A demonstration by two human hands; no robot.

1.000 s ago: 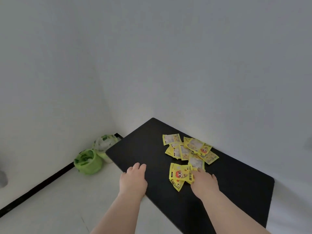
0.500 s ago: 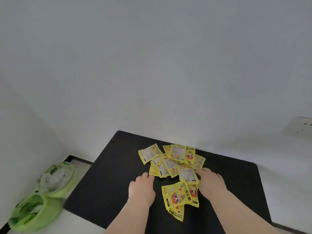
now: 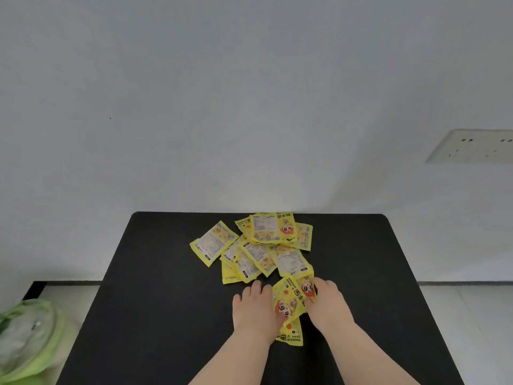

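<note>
A plain white wall [image 3: 249, 93] fills the upper part of the view. It is evenly lit, with a softer bright patch just above the far edge of the table. One tiny dark speck [image 3: 110, 118] sits on the wall at the left. At the right, a white socket panel [image 3: 472, 145] with several outlets is fixed on the wall. A matte black table [image 3: 155, 301] with rounded far corners stands against the wall. The floor [image 3: 458, 301] is pale on both sides of the table. At the left, a black skirting strip [image 3: 69, 282] runs along the foot of the wall. A light green bag [image 3: 27, 337] lies on the floor at the lower left.
</note>
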